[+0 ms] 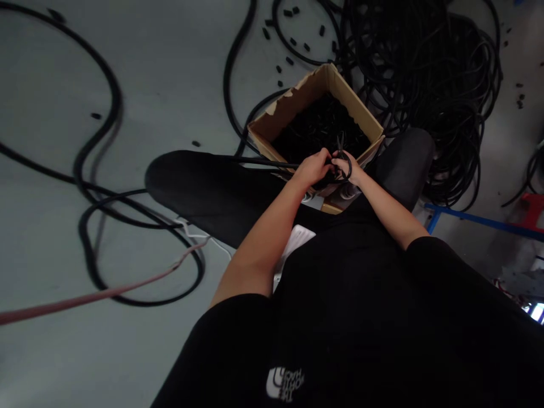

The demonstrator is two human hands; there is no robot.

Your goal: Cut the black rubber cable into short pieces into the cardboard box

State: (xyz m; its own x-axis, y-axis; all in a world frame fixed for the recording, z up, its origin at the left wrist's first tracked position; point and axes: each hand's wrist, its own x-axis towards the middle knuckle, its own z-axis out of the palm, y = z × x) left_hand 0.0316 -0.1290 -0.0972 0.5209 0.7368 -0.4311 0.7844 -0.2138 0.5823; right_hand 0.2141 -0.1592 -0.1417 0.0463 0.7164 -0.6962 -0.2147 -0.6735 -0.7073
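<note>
My left hand is closed on a black cable that runs in from the left across my leg. Close against it, my right hand is closed round dark-handled scissors, whose blades point up and away from me. Both hands are over the near edge of an open cardboard box with ragged flaps. Dark small pieces fill the box's bottom. The fingertips and the cable's end between the hands are too small and dark to tell apart.
A large tangle of black cable lies behind and right of the box. Black cable loops and a reddish hose cross the grey floor at left. Several short black pieces lie around. A blue frame bar stands at right.
</note>
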